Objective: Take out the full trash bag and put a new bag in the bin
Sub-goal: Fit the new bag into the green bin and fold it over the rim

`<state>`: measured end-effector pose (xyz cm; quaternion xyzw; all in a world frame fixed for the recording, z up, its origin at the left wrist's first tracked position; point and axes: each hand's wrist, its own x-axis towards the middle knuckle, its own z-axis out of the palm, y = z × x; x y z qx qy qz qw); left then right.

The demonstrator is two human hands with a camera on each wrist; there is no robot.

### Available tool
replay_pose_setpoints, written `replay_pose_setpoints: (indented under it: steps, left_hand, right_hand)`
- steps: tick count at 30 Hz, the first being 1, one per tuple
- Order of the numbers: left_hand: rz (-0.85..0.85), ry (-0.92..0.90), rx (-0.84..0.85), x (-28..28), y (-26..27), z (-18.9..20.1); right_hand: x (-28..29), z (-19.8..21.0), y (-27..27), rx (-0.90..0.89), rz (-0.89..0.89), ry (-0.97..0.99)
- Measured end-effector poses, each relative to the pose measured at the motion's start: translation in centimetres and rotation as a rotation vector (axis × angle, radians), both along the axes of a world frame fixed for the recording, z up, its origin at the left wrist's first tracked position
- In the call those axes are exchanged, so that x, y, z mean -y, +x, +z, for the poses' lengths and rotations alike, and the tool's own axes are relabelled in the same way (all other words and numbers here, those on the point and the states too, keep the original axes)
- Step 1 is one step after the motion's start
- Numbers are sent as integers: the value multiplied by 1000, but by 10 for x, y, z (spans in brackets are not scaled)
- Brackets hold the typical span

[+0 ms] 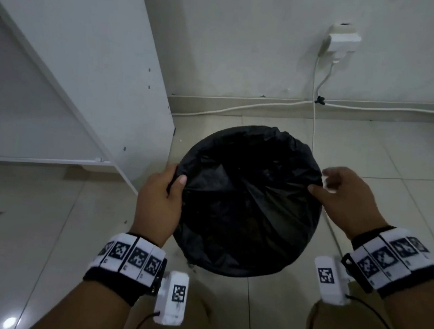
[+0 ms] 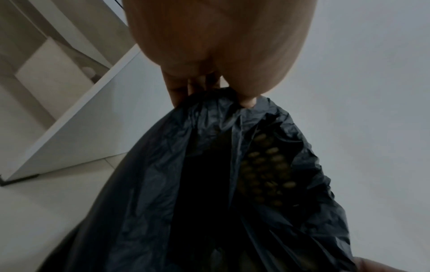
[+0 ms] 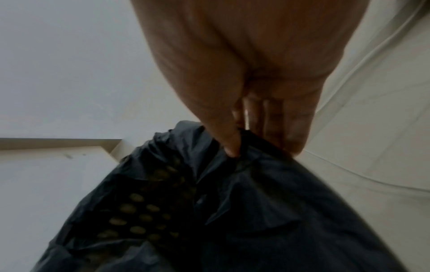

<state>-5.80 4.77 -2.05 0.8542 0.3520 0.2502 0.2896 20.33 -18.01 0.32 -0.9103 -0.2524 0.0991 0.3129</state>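
A round bin stands on the tiled floor, lined with a black trash bag (image 1: 249, 199) whose edge is folded over the rim. My left hand (image 1: 163, 199) pinches the bag's edge at the bin's left rim, thumb on the inside, fingers outside. My right hand (image 1: 340, 197) pinches the edge at the right rim in the same way. In the left wrist view the thumb (image 2: 249, 103) presses the black bag (image 2: 209, 184) and the bin's perforated wall (image 2: 265, 173) shows inside. The right wrist view shows the thumb (image 3: 232, 147) on the bag (image 3: 267, 202) and the perforated wall (image 3: 139, 217).
A white cabinet (image 1: 91, 78) stands close to the bin's left. The white wall behind carries a plug adapter (image 1: 341, 43), with white cables (image 1: 242, 108) running along the skirting and one down past the bin's right side. Open tiled floor (image 1: 32, 226) lies at the left front.
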Motion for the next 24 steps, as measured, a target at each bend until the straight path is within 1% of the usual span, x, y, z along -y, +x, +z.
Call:
replay_pose_setpoints:
  steps: [2,3,4,5,6,8,10,11,15,17,20,23,24]
  left_hand:
    - [11,-10,-9,-1,-2,2]
    - [11,-25,-4,-2,-3,3]
    - [6,-55,6,-2,-6,5]
    - [-2,-88,20,-3,-9,7]
    - [-7,-110,25,-3,-12,9]
    - [-7,-140,26,-5,-20,13]
    - [-17,-173,32,-7,-27,16]
    - [-21,-187,39,-6,-30,18]
    - [-33,-219,61,1,-42,21]
    - [-45,-234,75,5,-45,19]
    - [-56,-262,95,3,-46,18]
    - [-58,-280,95,-3,-46,19]
    - [-54,-279,95,-6,-44,19]
  right_hand:
    - [-14,17,-24,142,-50,159]
    - [-25,26,-39,165,-53,249]
    - [-39,32,-56,133,-45,312]
    - [-56,34,-73,54,-28,341]
    - [-75,33,-88,-68,-11,356]
    - [-114,20,-110,-436,-6,414]
    - [-149,-1,-123,-817,-66,455]
    - [-163,-12,-127,-946,-98,456]
    - [-197,-55,-141,-1307,-211,463]
    - [-207,-72,-147,-1436,-263,507]
    - [-216,-84,-150,-1477,-286,506]
    - [-213,-80,-145,-1411,-288,482]
    - [-212,-78,-143,-1383,-263,449]
